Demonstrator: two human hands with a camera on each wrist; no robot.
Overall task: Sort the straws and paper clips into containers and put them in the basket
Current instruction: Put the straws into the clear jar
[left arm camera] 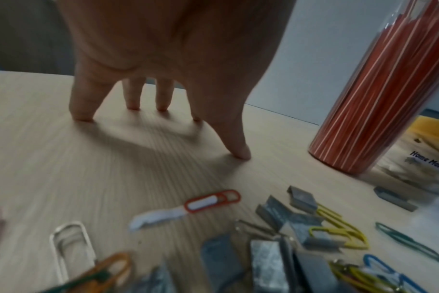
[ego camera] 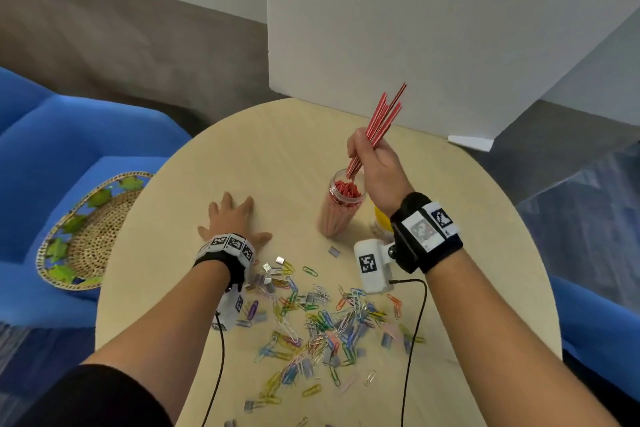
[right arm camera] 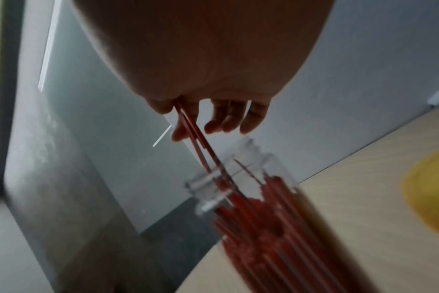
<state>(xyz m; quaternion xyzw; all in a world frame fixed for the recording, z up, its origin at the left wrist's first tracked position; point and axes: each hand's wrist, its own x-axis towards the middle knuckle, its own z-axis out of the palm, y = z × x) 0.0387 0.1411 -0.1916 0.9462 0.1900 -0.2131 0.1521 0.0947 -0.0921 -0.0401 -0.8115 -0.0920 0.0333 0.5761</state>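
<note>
Where fingers [right arm camera: 214,123] curl, straws' [ego camera: 377,125] grip hides.

Yellow-lidded container [ego camera: 382,218] mostly hidden behind right wrist and clear jar [ego camera: 341,204]; contents unreadable. Woven basket [ego camera: 88,236] partly covered by table edge [ego camera: 138,218]. Nearest paper clips [left arm camera: 238,267] blurred in left wrist view. Jar and lower ends of held straws [right arm camera: 196,136] smeared in right wrist view.
</note>
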